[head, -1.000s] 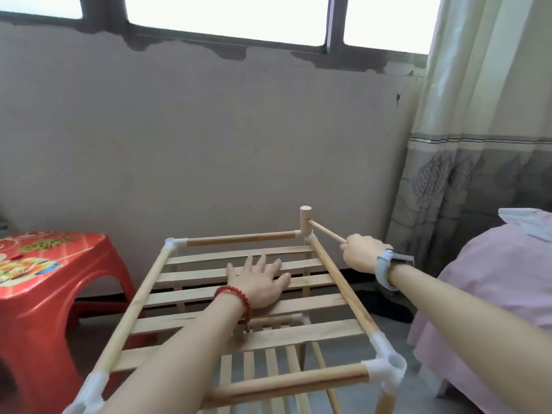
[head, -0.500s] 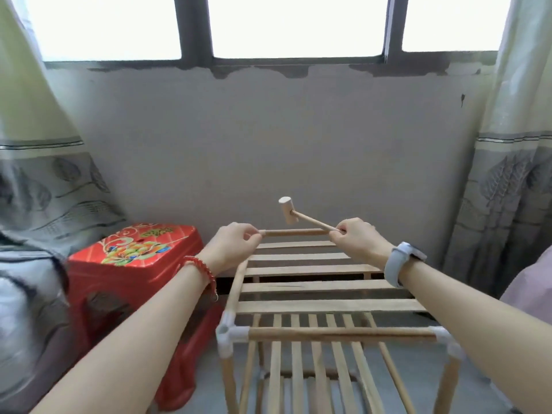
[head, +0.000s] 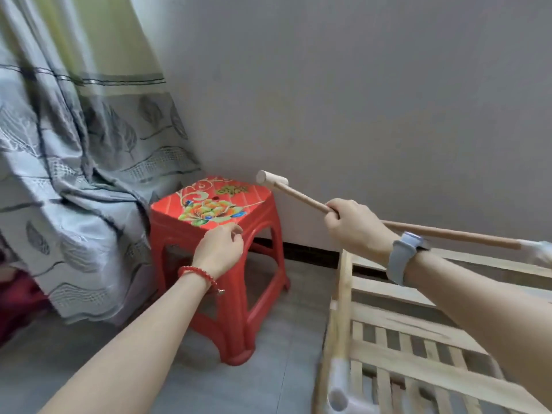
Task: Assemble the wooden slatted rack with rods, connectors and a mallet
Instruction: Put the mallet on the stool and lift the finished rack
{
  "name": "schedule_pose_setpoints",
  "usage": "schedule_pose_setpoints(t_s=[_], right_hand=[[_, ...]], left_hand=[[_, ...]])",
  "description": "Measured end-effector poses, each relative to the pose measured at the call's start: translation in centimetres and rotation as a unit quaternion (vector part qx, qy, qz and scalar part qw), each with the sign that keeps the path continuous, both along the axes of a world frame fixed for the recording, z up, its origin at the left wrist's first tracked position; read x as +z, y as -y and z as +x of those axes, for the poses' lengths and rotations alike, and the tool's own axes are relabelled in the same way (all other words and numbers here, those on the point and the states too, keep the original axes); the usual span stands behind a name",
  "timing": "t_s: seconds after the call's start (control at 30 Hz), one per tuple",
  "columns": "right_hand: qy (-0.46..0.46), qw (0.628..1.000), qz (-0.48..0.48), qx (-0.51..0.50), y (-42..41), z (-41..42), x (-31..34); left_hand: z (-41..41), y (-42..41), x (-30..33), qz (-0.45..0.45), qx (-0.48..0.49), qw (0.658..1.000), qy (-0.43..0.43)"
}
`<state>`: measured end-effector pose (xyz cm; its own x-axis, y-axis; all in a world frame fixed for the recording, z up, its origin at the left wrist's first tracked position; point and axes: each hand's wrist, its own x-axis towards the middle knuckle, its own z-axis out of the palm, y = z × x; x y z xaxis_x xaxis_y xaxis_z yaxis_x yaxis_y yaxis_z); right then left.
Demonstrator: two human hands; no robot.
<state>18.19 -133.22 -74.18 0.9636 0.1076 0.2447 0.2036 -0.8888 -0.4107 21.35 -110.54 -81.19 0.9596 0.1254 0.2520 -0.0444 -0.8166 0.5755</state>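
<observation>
The wooden slatted rack (head: 397, 327) fills the lower right of the head view, with a white connector (head: 339, 383) at its near left corner and another connector (head: 537, 252) on the far rod at the right edge. My right hand (head: 355, 225) grips the handle of the small wooden mallet (head: 273, 182), whose head points left over the red stool. My left hand (head: 219, 249), with a red bead bracelet, hovers in front of the stool with loosely curled fingers, holding nothing and off the rack.
A red plastic stool (head: 215, 234) with a flower print stands against the grey wall (head: 358, 100), left of the rack. A grey leaf-patterned curtain (head: 74, 174) hangs at the left. Grey floor (head: 268, 369) lies between stool and rack.
The view has swung left, toward the stool. My left hand has left the rack's rod and moved over to the stool. My right hand still holds the mallet, now pointing left.
</observation>
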Motion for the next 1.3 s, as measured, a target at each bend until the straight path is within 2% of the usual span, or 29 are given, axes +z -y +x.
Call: schedule_pose_setpoints(t_s=[0.1, 0.23, 0.37, 0.47, 0.67, 0.83, 0.93, 1.07, 1.17, 1.3], right_hand=[[-0.103, 0.994, -0.018, -0.005, -1.6, 2.8, -0.6], [-0.236, 0.971, 0.011, -0.029, -5.1, 5.0, 2.4], [-0.315, 0.946, 0.068, -0.041, -10.2, 5.5, 5.9], [-0.344, 0.937, 0.05, -0.027, -14.1, 6.6, 7.6], [-0.313, 0.95, -0.008, 0.002, -18.8, 12.4, 5.7], [-0.306, 0.952, -0.017, 0.009, -23.1, 21.6, 0.2], [-0.327, 0.945, -0.014, 0.005, -24.5, 24.9, -4.0], [-0.364, 0.93, -0.043, 0.025, -24.2, 25.9, -5.7], [-0.363, 0.931, 0.027, -0.018, -22.6, 24.7, -5.0], [-0.302, 0.941, 0.128, -0.08, -17.9, 18.7, -2.4]], left_hand=[[1.0, -0.9, 0.7, -0.04, 0.01, 0.997, -0.061], [1.1, -4.3, 5.7, -0.118, 0.055, 0.983, -0.131], [-0.3, -8.0, 11.5, -0.157, 0.061, 0.966, -0.197], [0.4, -11.4, 14.4, -0.167, 0.085, 0.955, -0.232], [3.1, -15.2, 14.9, -0.163, 0.125, 0.946, -0.25], [8.6, -16.9, 10.9, -0.16, 0.155, 0.944, -0.245], [11.1, -17.2, 7.9, -0.162, 0.156, 0.938, -0.264], [12.1, -16.7, 6.1, -0.171, 0.149, 0.928, -0.297], [11.8, -15.6, 6.4, -0.179, 0.134, 0.921, -0.318], [10.4, -12.3, 7.5, -0.189, 0.093, 0.913, -0.349]])
